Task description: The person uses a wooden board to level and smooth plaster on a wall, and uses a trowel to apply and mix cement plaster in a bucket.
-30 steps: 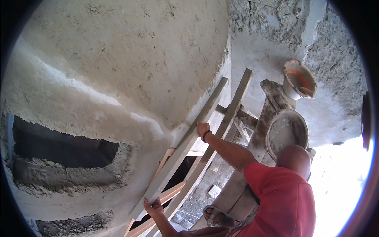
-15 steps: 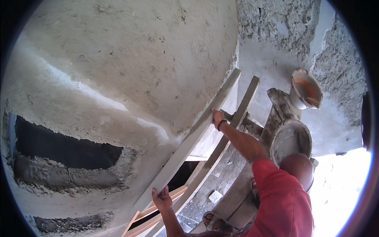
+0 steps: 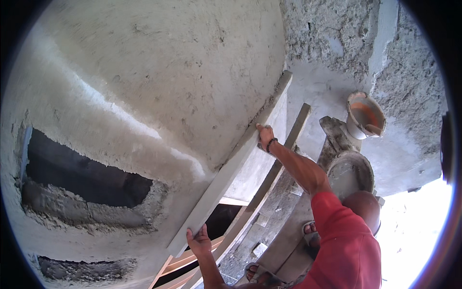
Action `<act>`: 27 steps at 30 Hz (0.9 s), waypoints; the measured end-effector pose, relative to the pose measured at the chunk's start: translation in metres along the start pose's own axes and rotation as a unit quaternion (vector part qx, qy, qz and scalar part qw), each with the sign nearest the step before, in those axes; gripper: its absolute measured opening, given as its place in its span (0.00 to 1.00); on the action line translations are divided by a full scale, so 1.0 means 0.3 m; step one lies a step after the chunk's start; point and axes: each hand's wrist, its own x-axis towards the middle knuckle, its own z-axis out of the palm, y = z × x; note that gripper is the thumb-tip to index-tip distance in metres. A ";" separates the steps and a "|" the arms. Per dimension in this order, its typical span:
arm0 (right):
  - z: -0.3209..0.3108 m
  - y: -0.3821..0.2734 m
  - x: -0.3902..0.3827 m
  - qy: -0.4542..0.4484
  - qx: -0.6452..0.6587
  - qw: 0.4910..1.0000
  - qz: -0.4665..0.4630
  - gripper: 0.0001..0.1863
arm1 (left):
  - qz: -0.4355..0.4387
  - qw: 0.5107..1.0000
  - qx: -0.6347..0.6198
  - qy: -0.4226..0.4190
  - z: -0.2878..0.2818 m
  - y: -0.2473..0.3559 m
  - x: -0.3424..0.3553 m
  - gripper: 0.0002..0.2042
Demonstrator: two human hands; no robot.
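A long, pale grey straight board (image 3: 216,190) lies slanted along the edge of the plastered wall (image 3: 202,86). My right hand (image 3: 264,137) holds it towards its far end, fingers curled over the edge, a dark bracelet on the wrist. Lower down, near the board's close end, my left hand (image 3: 199,242) grips its edge with thumb and fingers. Whether the board is wood or metal, I cannot tell. A second long beam (image 3: 263,185) runs roughly parallel to it, passing beneath my right forearm.
A white bucket (image 3: 355,129) with orange inside stands at the right, beyond a round mortar-smeared basin (image 3: 369,168). My sandalled feet rest on wide planks (image 3: 284,243). Rough rectangular openings (image 3: 86,168) break the wall at left. Orange-brown slats (image 3: 185,260) lie below the board.
The board has shifted slightly up and away along the wall, with both hands still on it. The view has moved a little too, so the bucket and basin appear lower and further left.
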 end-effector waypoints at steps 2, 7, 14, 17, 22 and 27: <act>0.026 -0.033 -0.045 -0.015 -0.024 1.000 0.000 0.26 | 0.013 1.000 -0.002 -0.009 -0.003 0.033 -0.014 0.21; 0.044 -0.053 -0.131 -0.016 0.003 1.000 -0.002 0.26 | 0.022 1.000 0.002 -0.007 -0.008 0.076 -0.052 0.21; 0.131 -0.078 -0.261 -0.038 0.050 0.997 -0.041 0.22 | 0.055 0.998 0.012 -0.024 -0.023 0.192 -0.100 0.22; 0.152 -0.087 -0.305 -0.035 0.054 0.997 -0.039 0.17 | 0.046 0.999 0.002 -0.021 -0.030 0.229 -0.119 0.21; 0.183 -0.096 -0.337 -0.020 0.041 0.998 -0.047 0.16 | 0.059 0.998 0.006 -0.025 -0.043 0.290 -0.140 0.22; 0.232 -0.141 -0.405 -0.035 0.018 0.997 -0.070 0.20 | 0.067 0.997 0.015 -0.036 -0.043 0.338 -0.170 0.18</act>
